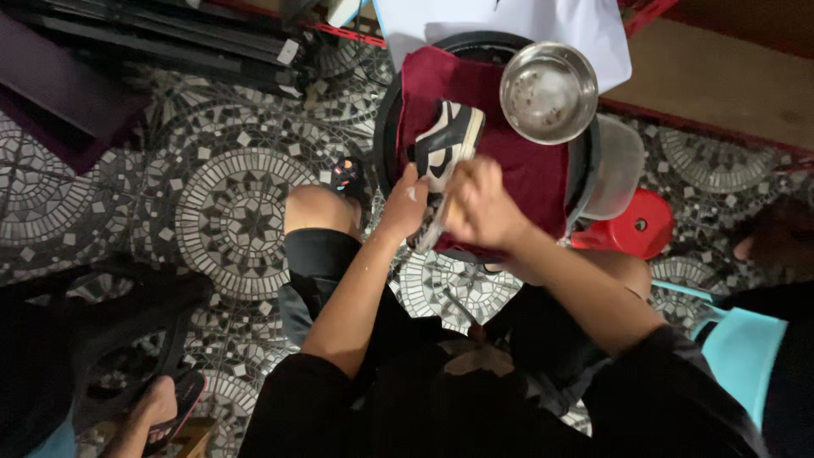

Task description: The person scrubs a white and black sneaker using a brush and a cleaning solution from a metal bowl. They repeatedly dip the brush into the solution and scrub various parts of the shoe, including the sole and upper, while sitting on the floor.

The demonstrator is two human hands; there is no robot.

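Two hands work over one shoe. The left hand (405,203) has its grip closed on the near end of the shoe (447,142) — black and cream, lying on a dark red cloth (526,170) over a round black stand. The right hand (485,203) is curled tight around something thin; what it is I cannot tell. Beyond sits one steel bowl (549,92) — its far neighbour, a white sheet (585,25), is cut off.

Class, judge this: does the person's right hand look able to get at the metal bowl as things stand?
Probably yes: the right hand is beside the shoe, and the metal bowl sits uncovered just beyond on the red cloth.
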